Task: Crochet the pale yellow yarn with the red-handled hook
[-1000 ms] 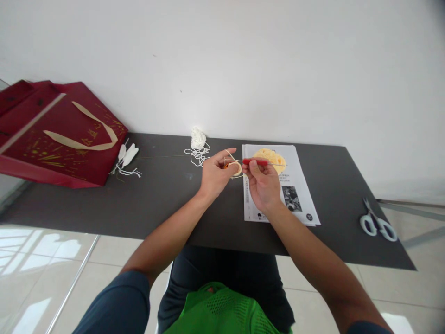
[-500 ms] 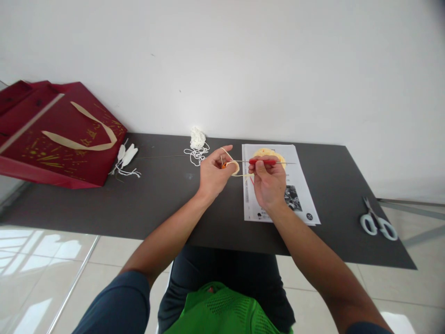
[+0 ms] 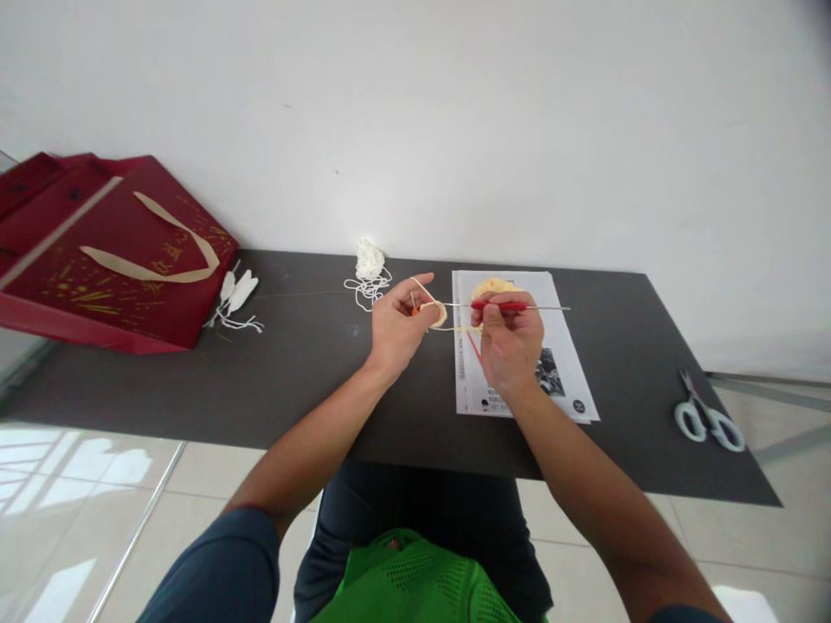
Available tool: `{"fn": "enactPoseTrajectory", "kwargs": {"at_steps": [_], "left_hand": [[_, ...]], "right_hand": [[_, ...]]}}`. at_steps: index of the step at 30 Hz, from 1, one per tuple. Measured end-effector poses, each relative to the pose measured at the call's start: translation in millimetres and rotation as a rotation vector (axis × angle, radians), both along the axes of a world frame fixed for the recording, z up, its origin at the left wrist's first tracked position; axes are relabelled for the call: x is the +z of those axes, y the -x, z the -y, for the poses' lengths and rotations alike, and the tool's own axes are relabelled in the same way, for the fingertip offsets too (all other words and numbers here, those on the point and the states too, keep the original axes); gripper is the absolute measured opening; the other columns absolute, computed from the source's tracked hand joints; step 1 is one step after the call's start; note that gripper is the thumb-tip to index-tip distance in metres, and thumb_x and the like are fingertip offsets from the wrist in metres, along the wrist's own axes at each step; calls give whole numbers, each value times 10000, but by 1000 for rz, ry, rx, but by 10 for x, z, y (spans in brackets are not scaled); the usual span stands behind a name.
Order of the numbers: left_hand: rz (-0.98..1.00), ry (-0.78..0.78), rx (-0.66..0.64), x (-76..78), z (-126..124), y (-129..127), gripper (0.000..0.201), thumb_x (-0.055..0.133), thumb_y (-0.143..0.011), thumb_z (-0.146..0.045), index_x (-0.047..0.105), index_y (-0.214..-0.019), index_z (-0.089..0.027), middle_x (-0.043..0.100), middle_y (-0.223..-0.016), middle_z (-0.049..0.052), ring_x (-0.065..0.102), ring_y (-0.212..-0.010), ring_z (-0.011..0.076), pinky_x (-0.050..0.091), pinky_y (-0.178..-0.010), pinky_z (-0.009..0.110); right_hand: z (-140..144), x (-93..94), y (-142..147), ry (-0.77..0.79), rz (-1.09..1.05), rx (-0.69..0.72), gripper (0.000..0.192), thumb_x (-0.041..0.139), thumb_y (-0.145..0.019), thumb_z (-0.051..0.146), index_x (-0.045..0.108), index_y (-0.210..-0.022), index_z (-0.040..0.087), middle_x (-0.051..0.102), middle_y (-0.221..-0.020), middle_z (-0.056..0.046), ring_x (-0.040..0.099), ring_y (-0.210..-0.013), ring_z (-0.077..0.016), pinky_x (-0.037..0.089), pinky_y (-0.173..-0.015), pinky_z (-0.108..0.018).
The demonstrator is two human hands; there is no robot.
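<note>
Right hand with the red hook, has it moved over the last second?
Yes. The right hand and hook slid rightward across the paper, away from the left hand.

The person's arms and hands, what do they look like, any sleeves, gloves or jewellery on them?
Both forearms are bare. The left hand and right hand wear no gloves, and no rings, watch or bracelet show. A short dark blue sleeve covers the left upper arm; only a sliver of the same dark blue shows at the right arm's lower edge.
</note>
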State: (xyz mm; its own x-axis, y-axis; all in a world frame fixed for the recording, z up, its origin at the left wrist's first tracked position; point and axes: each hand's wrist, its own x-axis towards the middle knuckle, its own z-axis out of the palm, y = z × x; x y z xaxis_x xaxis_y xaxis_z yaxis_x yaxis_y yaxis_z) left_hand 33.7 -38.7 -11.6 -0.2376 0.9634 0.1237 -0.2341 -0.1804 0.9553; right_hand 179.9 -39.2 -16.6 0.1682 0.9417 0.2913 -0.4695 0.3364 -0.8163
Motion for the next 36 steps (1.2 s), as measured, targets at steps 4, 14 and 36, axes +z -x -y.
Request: {"fn": "enactPoseTrajectory", "kwargs": {"at_steps": [4, 14, 36], "left_hand": [[-6, -3, 6, 1, 5, -6, 451, 787, -662, -167, 758, -1110, -208, 655, -740, -32, 543, -624, 83, 409, -591, 231], [-32, -4, 79, 5, 10, -16, 412, 785, -657, -150, 761, -1062, -223, 645, -707, -48, 538, -598, 83, 410, -579, 234], [243, 115, 22, 14, -28, -5, 431, 848, -623, -179, 752, -1042, -188, 735, -748, -18, 673, -664, 114, 509, -766, 297]], "right_hand": [[14, -3, 8, 30, 44, -36, 188, 823, -812, 320, 647, -861, 277, 708, -885, 28, 610, -671, -97, 526, -642, -259], [73, -53, 87, 0, 91, -104, 146, 815, -825, 320, 687, -889, 292, 752, -916, 17, 687, -702, -119, 587, -682, -298], [155, -178, 60, -251, 518, -135, 232, 800, -823, 231, 818, -985, 395, 830, -1075, -10, 785, -988, -258, 638, -975, -519]]}}
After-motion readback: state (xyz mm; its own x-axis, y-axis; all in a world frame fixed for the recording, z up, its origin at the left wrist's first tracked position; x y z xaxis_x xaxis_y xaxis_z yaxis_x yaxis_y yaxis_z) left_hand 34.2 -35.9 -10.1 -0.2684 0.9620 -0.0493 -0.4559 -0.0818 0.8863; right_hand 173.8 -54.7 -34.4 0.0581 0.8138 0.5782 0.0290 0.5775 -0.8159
